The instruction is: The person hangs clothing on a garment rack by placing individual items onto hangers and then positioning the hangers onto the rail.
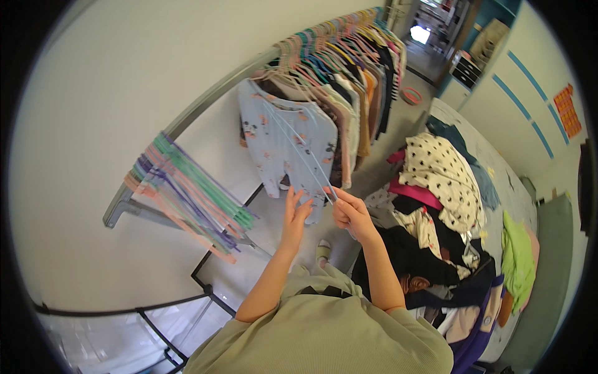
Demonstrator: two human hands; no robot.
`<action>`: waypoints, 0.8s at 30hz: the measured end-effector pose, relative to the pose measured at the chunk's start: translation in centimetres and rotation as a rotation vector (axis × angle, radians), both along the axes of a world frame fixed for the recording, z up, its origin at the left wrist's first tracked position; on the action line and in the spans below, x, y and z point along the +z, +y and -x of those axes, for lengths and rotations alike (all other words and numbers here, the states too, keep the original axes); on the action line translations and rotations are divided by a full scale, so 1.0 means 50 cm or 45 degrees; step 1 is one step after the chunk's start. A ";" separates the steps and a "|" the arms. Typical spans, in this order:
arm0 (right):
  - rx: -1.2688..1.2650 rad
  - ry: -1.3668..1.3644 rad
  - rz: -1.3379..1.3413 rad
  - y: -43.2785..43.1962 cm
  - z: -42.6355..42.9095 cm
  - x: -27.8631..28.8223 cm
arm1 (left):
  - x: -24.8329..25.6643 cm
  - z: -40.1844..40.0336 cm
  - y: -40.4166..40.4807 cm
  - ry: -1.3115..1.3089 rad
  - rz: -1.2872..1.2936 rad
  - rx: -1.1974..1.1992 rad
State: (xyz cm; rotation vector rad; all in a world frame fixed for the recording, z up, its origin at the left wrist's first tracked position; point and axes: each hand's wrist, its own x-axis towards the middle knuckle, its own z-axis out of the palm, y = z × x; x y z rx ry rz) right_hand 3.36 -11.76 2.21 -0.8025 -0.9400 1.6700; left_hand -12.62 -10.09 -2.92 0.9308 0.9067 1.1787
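My right hand [352,215] is closed around a pale blue clothes hanger [314,161], whose thin bars stretch up and to the left, blurred. To its left my left hand [295,219] is raised with the fingers apart and holds nothing. Beyond both hands, a light blue patterned garment [285,135] hangs at the near end of a row of clothes on a metal rail [252,68]. A bunch of hangers in green, pink and purple [196,191] hangs on the rail's nearer end, left of my hands.
On the right, a bed [502,187] bears heaped clothes, with a white dotted garment [439,173] on top and a lime green garment [517,262] near the headboard. A black-framed clear enclosure [173,334] stands at lower left. A red basin [411,96] lies on the floor beyond the rail.
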 end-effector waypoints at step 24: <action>-0.441 0.258 0.380 -0.363 -0.217 -0.282 | -0.139 -0.112 0.058 -0.746 0.420 -0.214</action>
